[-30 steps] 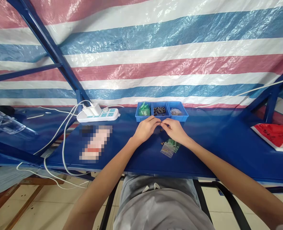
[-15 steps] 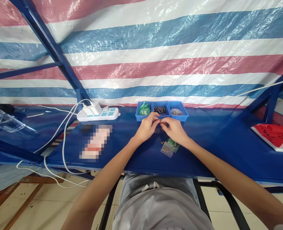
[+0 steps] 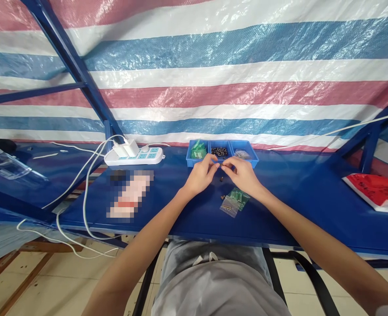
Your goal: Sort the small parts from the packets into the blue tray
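Left hand (image 3: 202, 175) curled, thumb and forefinger nearly meeting, just before the blue plastic three-compartment tray (image 3: 193, 163). Small brown piece (image 3: 222, 179) lies on the blue desk (image 3: 299, 193), clear plastic bag (image 3: 229, 207) nearer the body; right hand (image 3: 241, 173) pinched close. Can't tell what either grips.

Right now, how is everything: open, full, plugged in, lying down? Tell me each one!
Left hand: fingers bent; holding unclear
Right hand: fingers bent; holding unclear
Tray: open, something in each section
Power strip: plugs in, some sockets free
Clear bag: lying flat, yellowish bits inside
Green item: lying down, touching clear bag
Red pack: lying down, sealed or not unclear
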`<state>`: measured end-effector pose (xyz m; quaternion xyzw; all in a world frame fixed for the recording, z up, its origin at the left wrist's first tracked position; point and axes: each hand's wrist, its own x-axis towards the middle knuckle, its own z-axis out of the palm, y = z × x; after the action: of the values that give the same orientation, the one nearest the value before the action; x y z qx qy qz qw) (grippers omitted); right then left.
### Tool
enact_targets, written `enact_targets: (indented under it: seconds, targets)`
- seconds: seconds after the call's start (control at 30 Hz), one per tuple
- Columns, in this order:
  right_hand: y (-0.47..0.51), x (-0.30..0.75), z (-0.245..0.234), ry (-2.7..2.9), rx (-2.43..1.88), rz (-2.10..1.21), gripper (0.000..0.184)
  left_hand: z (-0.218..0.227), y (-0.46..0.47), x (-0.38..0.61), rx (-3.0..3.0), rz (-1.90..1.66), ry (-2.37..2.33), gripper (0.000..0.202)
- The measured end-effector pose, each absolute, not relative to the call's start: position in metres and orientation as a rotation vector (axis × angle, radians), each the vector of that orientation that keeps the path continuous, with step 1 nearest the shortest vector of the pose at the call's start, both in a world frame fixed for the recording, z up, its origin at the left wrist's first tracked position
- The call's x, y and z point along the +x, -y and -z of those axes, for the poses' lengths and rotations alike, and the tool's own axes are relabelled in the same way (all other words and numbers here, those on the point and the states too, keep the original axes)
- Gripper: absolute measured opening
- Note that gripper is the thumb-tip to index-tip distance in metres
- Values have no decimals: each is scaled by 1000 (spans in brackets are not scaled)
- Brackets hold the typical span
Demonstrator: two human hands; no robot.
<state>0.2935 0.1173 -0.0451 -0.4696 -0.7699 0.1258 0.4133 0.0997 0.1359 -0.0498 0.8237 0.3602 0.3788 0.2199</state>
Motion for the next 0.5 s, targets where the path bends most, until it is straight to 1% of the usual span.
enact_targets:
  seconds: [0.17, 0.23, 0.33, 0.43, 0.5]
  targets:
    - [-164, 310, 24, 2025, -1260, -59, 14, 49, -139, 91, 2503, -993, -1191, 27]
    - [-168, 312, 22, 2031, -1294, -28, 18, 49, -141, 89, 2535, -977, -1228, 27]
    - [-150, 310, 33, 2070, -1270, -99, 17, 50, -142, 87, 2558, -954, -1269, 25]
    - [-123, 304, 51, 2106, -1318, -349, 12, 50, -142, 88, 2561, -912, -1287, 23]
    - [-113, 300, 62, 2145, -1370, -404, 14, 51, -141, 89, 2559, -899, -1283, 24]
